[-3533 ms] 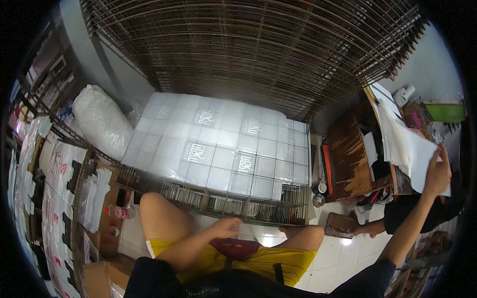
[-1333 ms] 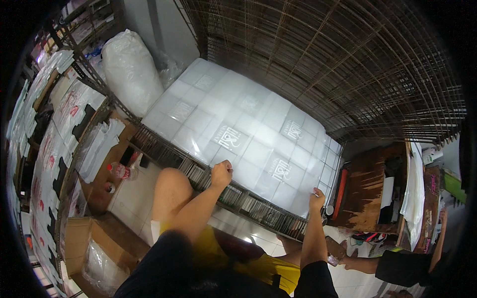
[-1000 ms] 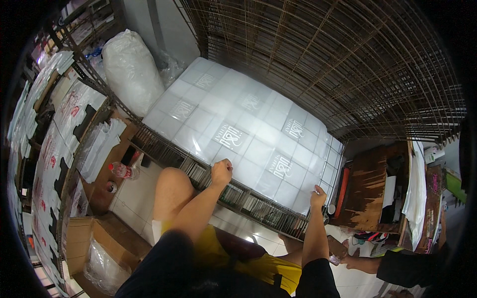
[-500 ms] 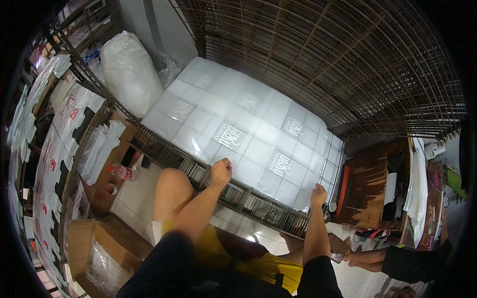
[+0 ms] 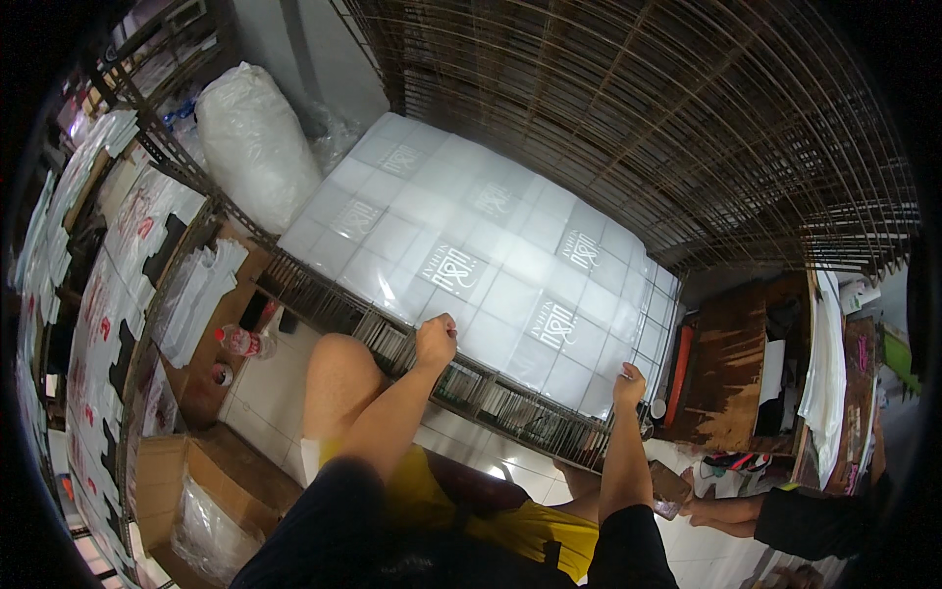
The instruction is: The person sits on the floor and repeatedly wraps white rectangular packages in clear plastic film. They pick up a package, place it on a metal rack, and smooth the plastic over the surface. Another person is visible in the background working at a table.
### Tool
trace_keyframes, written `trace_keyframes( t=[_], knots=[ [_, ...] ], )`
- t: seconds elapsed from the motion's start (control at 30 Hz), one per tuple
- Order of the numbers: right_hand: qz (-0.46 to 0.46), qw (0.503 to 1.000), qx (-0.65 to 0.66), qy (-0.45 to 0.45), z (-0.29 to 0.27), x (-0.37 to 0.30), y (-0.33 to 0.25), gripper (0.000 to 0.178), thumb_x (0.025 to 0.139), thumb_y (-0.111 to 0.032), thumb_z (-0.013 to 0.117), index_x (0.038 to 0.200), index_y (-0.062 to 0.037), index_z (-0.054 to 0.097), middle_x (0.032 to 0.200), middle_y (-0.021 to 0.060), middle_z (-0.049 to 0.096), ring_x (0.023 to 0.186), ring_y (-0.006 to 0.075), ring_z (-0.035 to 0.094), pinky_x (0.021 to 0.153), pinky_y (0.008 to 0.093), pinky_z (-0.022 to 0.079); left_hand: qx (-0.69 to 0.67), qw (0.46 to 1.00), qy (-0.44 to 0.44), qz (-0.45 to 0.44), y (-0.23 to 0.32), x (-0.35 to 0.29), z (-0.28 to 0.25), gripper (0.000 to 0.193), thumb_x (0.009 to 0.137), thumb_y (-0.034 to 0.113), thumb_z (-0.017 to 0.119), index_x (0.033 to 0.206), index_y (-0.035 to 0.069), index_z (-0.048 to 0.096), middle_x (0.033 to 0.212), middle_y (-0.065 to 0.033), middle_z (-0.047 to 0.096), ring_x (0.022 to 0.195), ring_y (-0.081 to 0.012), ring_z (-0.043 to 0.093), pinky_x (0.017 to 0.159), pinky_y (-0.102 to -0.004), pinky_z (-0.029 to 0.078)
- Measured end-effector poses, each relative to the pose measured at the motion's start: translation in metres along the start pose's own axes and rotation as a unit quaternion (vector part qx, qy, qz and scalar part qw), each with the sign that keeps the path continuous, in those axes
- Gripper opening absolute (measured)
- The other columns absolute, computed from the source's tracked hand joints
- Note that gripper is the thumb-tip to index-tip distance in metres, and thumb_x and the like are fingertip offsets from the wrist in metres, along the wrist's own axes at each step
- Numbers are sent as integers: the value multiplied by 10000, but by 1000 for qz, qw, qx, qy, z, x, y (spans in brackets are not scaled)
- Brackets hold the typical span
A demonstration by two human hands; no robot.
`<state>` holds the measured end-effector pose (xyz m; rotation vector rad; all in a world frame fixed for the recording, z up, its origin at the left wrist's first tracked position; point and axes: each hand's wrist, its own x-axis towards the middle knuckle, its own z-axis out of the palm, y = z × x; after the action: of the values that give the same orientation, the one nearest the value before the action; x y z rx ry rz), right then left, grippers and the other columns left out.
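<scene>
Translucent white plastic sheets or bags [image 5: 510, 314], some bearing white printing, lie flat in rows on a wire rack [image 5: 491, 388]. At the rack's near edge, left of its middle, my left hand [image 5: 437, 342] is closed with the fingers curled in. My right hand [image 5: 630, 385] is closed in a pinch by the near right corner. Both hands touch or nearly touch the edge, but what the fingers hold, if anything, is hidden. More wire layers, with edges of stacked sheets [image 5: 388, 341] among them, show below the top layer.
Rusty wire racks [image 5: 628, 118] tilt up behind. A stuffed white plastic sack [image 5: 250, 137] stands at the far left, above shelves of printed sheets [image 5: 108, 324]. A bottle [image 5: 240, 341] and an open cardboard box [image 5: 211, 491] are at left. A person's arm [image 5: 726, 512] holds a phone [image 5: 671, 489] at right.
</scene>
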<state>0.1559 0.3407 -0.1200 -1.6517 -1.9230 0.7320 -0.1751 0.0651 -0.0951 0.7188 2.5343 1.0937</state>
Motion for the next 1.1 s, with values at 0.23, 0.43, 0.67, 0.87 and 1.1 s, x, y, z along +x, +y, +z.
trace_keyframes(
  t=[0.23,0.43,0.67,0.87,1.1],
  knots=[
    [-44,999,9,-1,5,5,15,314,708,46,549,1005,-4,639,941,166,664,888,267,647,775,327,504,12,1000,-7,-8,-6,2,5,58,728,6,626,782,28,621,768,-157,649,752,-326,638,682,-396,507],
    [-39,999,-10,-3,6,0,4,299,721,56,557,998,-18,642,943,148,665,894,247,647,775,316,511,-2,999,34,16,-17,2,8,92,708,56,689,764,31,621,713,-138,650,708,-297,648,653,-379,506],
    [-30,996,-66,51,-10,-9,-5,276,735,30,596,1005,-8,636,947,138,660,869,231,640,741,320,510,62,998,5,-15,15,-3,-12,201,728,120,690,907,61,618,906,-131,616,854,-332,605,744,-427,484],
    [-93,990,72,72,-67,-40,-6,275,736,-2,613,1011,1,623,937,128,636,863,228,615,740,324,478,47,998,-2,30,20,-3,-21,296,736,238,703,976,97,601,923,-93,619,874,-301,602,735,-423,480],
    [-34,974,-203,96,-177,-123,51,321,705,-174,688,984,-26,629,962,178,636,930,351,604,813,430,467,-118,932,-339,52,105,-43,-86,511,744,323,744,1148,73,558,1070,-92,605,926,-172,576,732,-329,489]
  ],
)
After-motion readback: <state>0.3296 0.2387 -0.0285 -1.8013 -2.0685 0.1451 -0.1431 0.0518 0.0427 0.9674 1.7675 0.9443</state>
